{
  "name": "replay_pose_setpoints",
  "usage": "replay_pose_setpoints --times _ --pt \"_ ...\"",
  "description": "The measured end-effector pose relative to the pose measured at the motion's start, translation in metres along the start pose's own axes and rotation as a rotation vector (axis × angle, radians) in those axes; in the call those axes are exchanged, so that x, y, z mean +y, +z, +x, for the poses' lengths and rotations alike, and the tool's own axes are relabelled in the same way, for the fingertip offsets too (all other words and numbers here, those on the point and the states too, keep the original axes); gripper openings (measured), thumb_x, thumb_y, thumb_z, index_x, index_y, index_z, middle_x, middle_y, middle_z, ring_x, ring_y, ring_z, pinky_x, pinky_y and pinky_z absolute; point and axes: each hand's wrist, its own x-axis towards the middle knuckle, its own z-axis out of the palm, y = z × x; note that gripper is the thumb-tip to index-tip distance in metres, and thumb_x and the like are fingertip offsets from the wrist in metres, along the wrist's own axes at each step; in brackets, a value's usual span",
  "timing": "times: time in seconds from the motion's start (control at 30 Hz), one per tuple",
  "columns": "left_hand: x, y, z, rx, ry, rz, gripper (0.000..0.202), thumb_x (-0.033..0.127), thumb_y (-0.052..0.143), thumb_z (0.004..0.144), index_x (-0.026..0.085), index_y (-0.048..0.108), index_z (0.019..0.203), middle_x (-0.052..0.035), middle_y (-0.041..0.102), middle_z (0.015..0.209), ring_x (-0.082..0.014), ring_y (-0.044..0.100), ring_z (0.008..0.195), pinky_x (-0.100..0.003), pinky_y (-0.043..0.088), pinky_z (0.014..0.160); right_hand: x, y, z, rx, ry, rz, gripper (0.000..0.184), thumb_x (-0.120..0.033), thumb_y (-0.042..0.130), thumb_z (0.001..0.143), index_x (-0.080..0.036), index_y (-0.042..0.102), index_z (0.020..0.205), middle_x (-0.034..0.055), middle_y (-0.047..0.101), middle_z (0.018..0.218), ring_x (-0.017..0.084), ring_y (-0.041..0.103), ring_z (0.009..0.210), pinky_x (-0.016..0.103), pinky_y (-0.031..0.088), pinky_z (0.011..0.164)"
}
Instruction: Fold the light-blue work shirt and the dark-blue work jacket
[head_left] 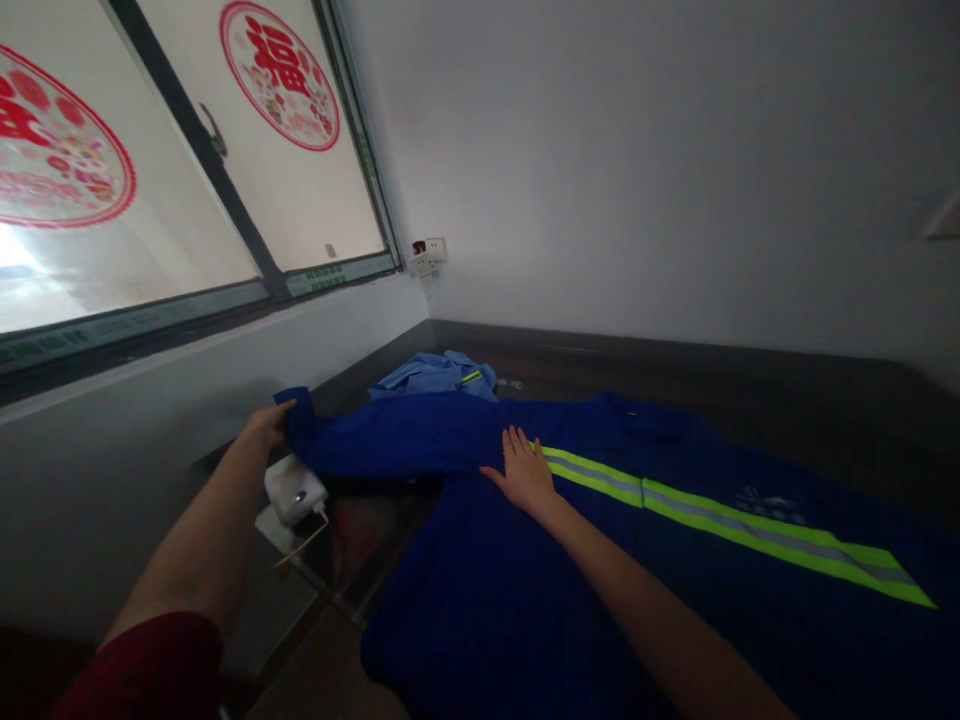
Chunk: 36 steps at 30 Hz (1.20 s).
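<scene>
A dark blue work jacket with a yellow-and-grey reflective stripe lies spread flat on a dark table. My left hand is closed on the cuff of the jacket's sleeve, which stretches out to the left. My right hand lies flat and open on the jacket's chest, fingers spread, just left of the stripe's end.
A crumpled light blue garment sits at the table's far left corner. A white charger with a cable rests near the table's left edge. A window with red decals and wall sockets lie to the left.
</scene>
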Motion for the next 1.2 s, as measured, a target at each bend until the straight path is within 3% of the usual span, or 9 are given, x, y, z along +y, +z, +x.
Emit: replay_pose_setpoints --times 0.17,0.4,0.6,0.73,0.83,0.93,1.0,1.1,1.2 --pt "0.059 0.005 0.013 0.066 0.009 -0.262 0.023 0.014 0.04 0.096 0.015 0.038 0.073 0.0088 0.044 0.053 -0.0041 0.043 0.053 -0.02 0.043 0.062 0.0 0.001 0.004 -0.065 0.023 0.029 0.094 -0.071 0.028 0.084 0.0 0.024 0.145 0.0208 0.017 0.153 0.031 0.012 0.142 0.05 0.006 0.114" --pt "0.206 0.046 -0.017 -0.063 0.425 -0.61 0.014 0.023 0.047 0.094 0.017 0.045 0.081 0.0075 0.039 0.058 -0.0057 0.029 0.053 -0.019 0.036 0.056 0.004 0.0 0.006 -0.009 0.006 0.247 0.093 -0.066 0.046 0.081 -0.005 0.022 0.147 0.0208 0.016 0.153 0.031 0.012 0.142 0.053 0.006 0.113" --pt "0.285 0.143 -0.112 -0.346 0.74 -0.469 0.019 0.032 0.047 0.092 0.015 0.055 0.091 0.0031 0.05 0.067 -0.0074 0.042 0.057 -0.022 0.037 0.054 0.03 -0.098 -0.002 0.286 0.041 1.115 0.083 -0.065 0.048 0.081 -0.017 0.026 0.145 0.0183 0.039 0.144 0.027 0.051 0.122 0.044 0.042 0.1" --pt "0.281 0.212 -0.199 -0.44 1.135 0.049 0.028 0.035 0.047 0.091 0.013 0.062 0.089 -0.0053 0.061 0.081 -0.0157 0.057 0.076 -0.027 0.044 0.065 0.071 -0.192 -0.045 0.355 0.079 1.442 0.074 -0.075 0.021 0.084 -0.026 0.035 0.137 0.0122 0.052 0.134 0.024 0.061 0.108 0.043 0.053 0.084" --pt "0.252 0.253 -0.256 -0.551 1.266 0.321 0.026 0.032 0.044 0.093 0.02 0.063 0.106 -0.0083 0.063 0.101 -0.019 0.063 0.081 -0.03 0.047 0.066 0.105 -0.216 -0.08 0.276 0.257 1.353 0.071 -0.074 0.02 0.085 -0.024 0.044 0.13 0.0111 0.064 0.115 0.022 0.066 0.096 0.039 0.056 0.075" --pt "0.212 0.279 -0.291 -0.735 1.378 0.436 0.032 0.036 0.046 0.092 0.022 0.057 0.119 -0.0091 0.063 0.103 -0.0208 0.065 0.083 -0.03 0.05 0.066 0.13 -0.194 -0.104 0.221 0.464 1.232 0.056 -0.051 0.054 0.083 -0.021 0.044 0.13 0.0094 0.069 0.105 0.021 0.069 0.085 0.033 0.058 0.067" --pt "0.186 0.284 -0.301 -0.793 1.448 0.464 0.035 0.04 0.049 0.09 0.02 0.056 0.118 -0.0097 0.064 0.101 -0.0229 0.065 0.088 -0.033 0.051 0.071 0.14 -0.167 -0.115 0.208 0.532 1.214 0.071 -0.031 0.066 0.076 -0.021 0.034 0.139 0.0097 0.069 0.104 0.021 0.069 0.082 0.033 0.058 0.068" --pt "0.154 0.267 -0.299 -0.851 1.54 0.445 0.038 0.039 0.052 0.089 0.021 0.054 0.122 -0.009 0.063 0.107 -0.0232 0.062 0.097 -0.037 0.049 0.083 0.146 -0.136 -0.126 0.202 0.484 1.209 0.088 -0.02 0.063 0.073 -0.026 0.016 0.147 0.0087 0.069 0.105 0.021 0.07 0.081 0.038 0.058 0.072" --pt "0.133 0.233 -0.28 -0.853 1.567 0.438 0.045 0.033 0.056 0.087 0.025 0.047 0.13 -0.0079 0.059 0.12 -0.0221 0.055 0.112 -0.04 0.04 0.101 0.153 -0.125 -0.133 0.22 0.414 1.155 0.075 -0.022 0.06 0.075 -0.027 0.029 0.144 0.0068 0.068 0.11 0.022 0.069 0.089 0.04 0.057 0.078"
